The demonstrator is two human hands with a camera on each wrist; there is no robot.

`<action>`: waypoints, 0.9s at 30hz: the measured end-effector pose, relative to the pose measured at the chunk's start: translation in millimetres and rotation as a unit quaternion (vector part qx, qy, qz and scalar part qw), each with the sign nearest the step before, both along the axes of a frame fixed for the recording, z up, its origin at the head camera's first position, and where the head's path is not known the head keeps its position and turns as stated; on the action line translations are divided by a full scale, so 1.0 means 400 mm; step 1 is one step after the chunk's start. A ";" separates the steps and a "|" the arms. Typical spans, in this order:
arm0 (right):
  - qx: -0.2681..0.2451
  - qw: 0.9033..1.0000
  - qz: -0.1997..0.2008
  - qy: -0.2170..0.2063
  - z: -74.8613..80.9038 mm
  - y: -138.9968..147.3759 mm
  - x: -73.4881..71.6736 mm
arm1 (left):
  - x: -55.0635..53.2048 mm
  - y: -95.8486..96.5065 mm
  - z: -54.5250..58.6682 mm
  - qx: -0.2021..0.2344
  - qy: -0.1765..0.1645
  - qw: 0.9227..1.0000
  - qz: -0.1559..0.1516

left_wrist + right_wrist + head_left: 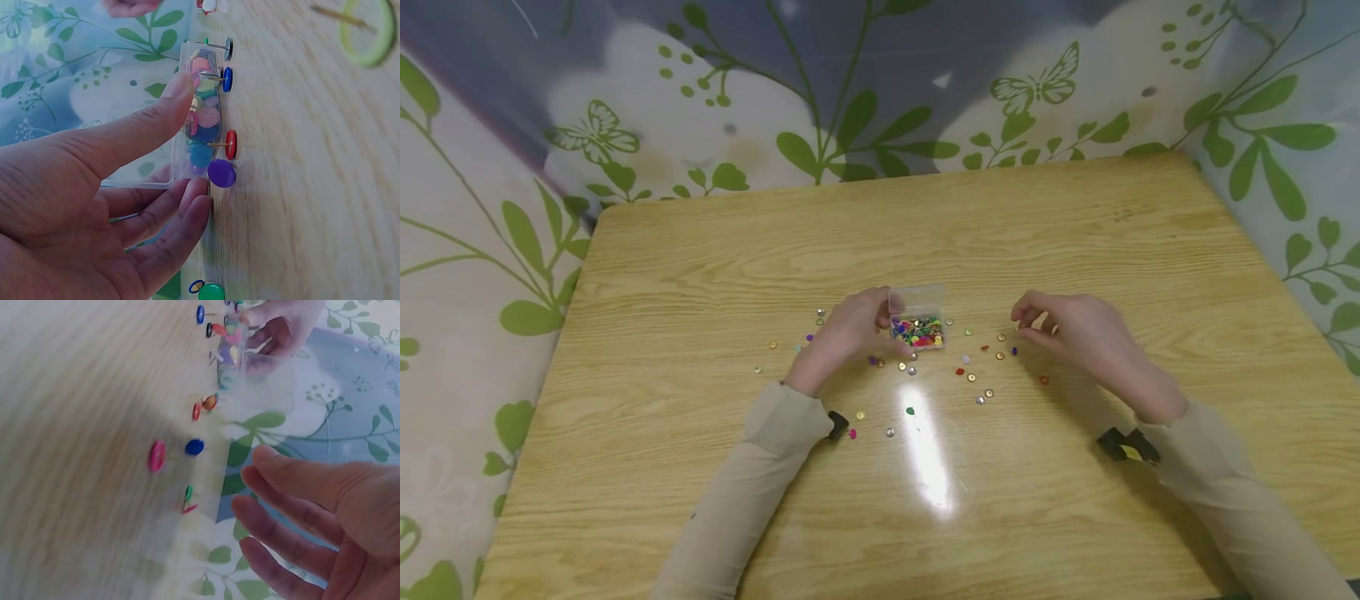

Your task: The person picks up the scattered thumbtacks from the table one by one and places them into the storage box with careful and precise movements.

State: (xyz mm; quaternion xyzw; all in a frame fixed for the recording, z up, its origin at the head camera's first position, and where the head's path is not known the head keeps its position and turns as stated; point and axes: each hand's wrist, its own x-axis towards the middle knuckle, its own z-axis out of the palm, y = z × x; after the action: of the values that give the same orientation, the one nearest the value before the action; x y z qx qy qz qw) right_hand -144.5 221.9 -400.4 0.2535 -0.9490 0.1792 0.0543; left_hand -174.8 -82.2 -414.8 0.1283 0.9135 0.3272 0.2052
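A small clear plastic box (917, 333) full of colourful thumbtacks (209, 117) stands on the table with its transparent lid (917, 297) raised. My left hand (850, 329) grips the box from its left side, thumb at the near side and fingers round the far side. To the right of the box, my right hand (1078, 333) hovers low over the tabletop, fingers loosely bent, thumb close to the index finger. In the right wrist view nothing shows between those fingertips. A blue thumbtack (194, 447) and a pink thumbtack (157, 455) lie near this hand.
Loose thumbtacks lie scattered around the box, among them a green one (911, 411), a silver one (891, 432) and a red one (1044, 380). The wooden table (700, 267) meets a leaf-patterned wall covering (880, 125) at its back edge.
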 end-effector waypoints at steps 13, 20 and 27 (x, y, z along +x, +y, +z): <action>0.003 0.998 0.067 0.022 0.025 -0.123 -0.027 | -0.001 0.000 0.004 0.000 -0.001 1.000 -0.001; -0.008 0.993 0.106 0.051 0.038 -0.197 -0.041 | -0.001 0.000 0.005 0.001 0.004 1.000 -0.004; -0.027 0.992 0.113 0.054 0.027 -0.220 -0.049 | -0.001 -0.001 0.003 -0.002 0.015 1.000 -0.010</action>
State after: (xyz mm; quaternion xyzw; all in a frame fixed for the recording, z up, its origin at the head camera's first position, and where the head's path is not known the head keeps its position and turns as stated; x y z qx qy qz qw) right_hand -164.3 134.0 -389.4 0.3670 -0.9048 0.1956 0.0913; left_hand -175.0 -82.7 -413.7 0.1423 0.9156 0.3216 0.1949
